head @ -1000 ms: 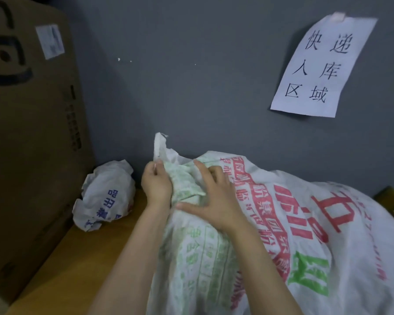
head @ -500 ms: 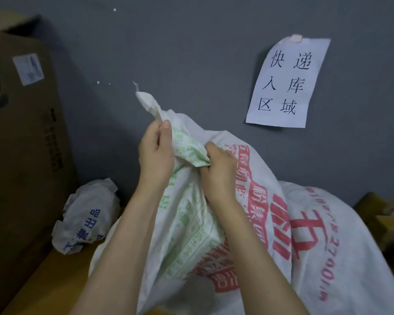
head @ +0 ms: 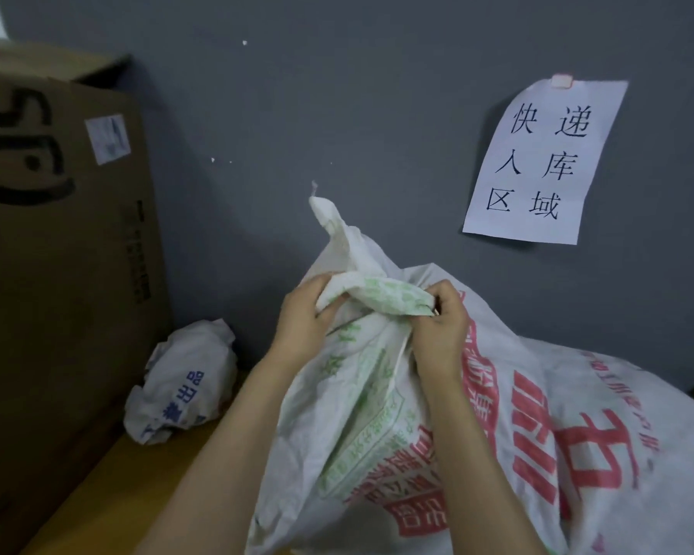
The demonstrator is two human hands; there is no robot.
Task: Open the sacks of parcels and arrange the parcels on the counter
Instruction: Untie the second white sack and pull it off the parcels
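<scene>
A big white woven sack (head: 537,454) with red and green print lies on the wooden counter (head: 137,474), bulging to the right. Its neck is twisted into a knot that stands up in the middle of the view, one loose tail pointing upward. My left hand (head: 301,318) grips the left side of the knot. My right hand (head: 437,326) pinches the green-printed fold on the knot's right side. The sack's contents are hidden.
A tall brown cardboard box (head: 57,274) fills the left side, standing against the counter. A small crumpled white bag (head: 185,378) with blue print lies by the grey wall (head: 337,94). A paper sign (head: 537,162) is taped on the wall at right.
The sack's neck was raised from lying low to standing up. Both hands shifted grip on the knot, and now pull its folds apart sideways.
</scene>
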